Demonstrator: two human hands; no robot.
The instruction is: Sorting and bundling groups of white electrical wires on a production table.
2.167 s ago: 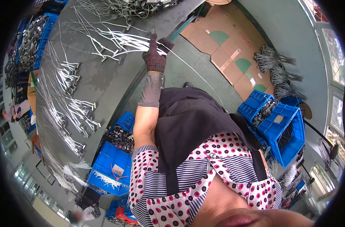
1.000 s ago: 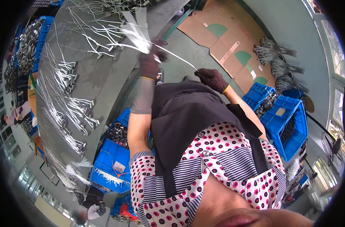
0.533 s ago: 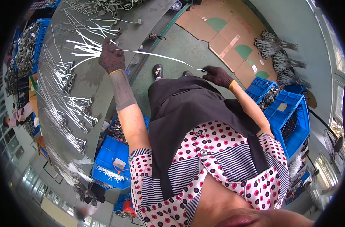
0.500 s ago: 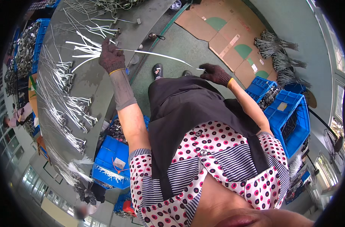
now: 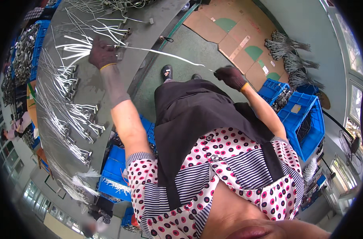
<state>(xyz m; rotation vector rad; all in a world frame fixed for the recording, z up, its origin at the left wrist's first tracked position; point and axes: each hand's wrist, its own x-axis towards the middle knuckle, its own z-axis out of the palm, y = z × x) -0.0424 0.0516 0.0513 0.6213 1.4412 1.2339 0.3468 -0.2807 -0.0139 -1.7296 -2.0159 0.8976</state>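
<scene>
My left hand [image 5: 103, 53], in a dark knitted glove, is closed over the grey table around a bundle of white-sleeved wires [image 5: 74, 49]; their ends fan out to its left. From that hand a single white-sleeved wire [image 5: 165, 54] stretches across to my right. Its thin far end reaches my right hand [image 5: 230, 78], also gloved, whose fingers pinch it above the floor. More white-sleeved wires with small metal end pieces [image 5: 76, 113] lie in rows on the table, near my left forearm. Motion blurs my left hand a little, and its fingertips are partly hidden.
The grey table [image 5: 94, 89] curves along my left, with a tangle of wires [image 5: 110, 6] at its far end. Blue crates stand beneath it [image 5: 114, 169] and at my right [image 5: 297, 107]. Flattened cardboard [image 5: 233, 24] covers floor ahead; grey wire bundles [image 5: 285, 46] rest by the wall.
My left hand has moved left with the bundle, further over the table. My right hand has shifted slightly right, and a bare thin stretch of wire now shows beside its fingers.
</scene>
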